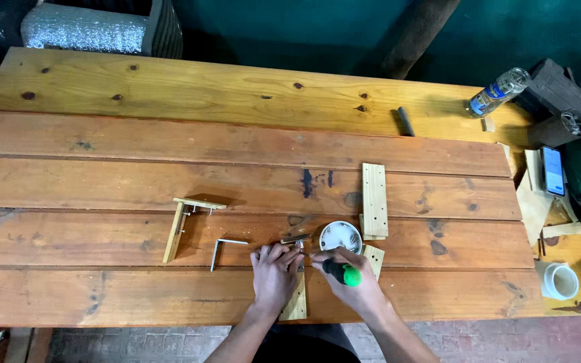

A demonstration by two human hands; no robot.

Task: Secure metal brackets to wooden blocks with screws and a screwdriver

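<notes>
Plank bench (169,154), teal wall behind. Left hand (274,272) presses wood strip (297,304), fingers closed on it; right hand (351,279) grips screwdriver (341,272). White dish (340,236) near.

The table (169,161) is made of reddish-brown planks marked with dark knots and a blue stain at centre; the plank along the top is paler yellow. Pale yellow wood is seen in the strip (374,199) right of centre, the bracket (183,225) left of centre and the piece (296,302) under the left hand (274,272). A screwdriver (341,272) with a black and bright green handle is held in the right hand (358,282). The bowl (340,236) is white, the hex key (223,249) silver. At upper right a clear bottle (499,91) bears a blue label.
</notes>
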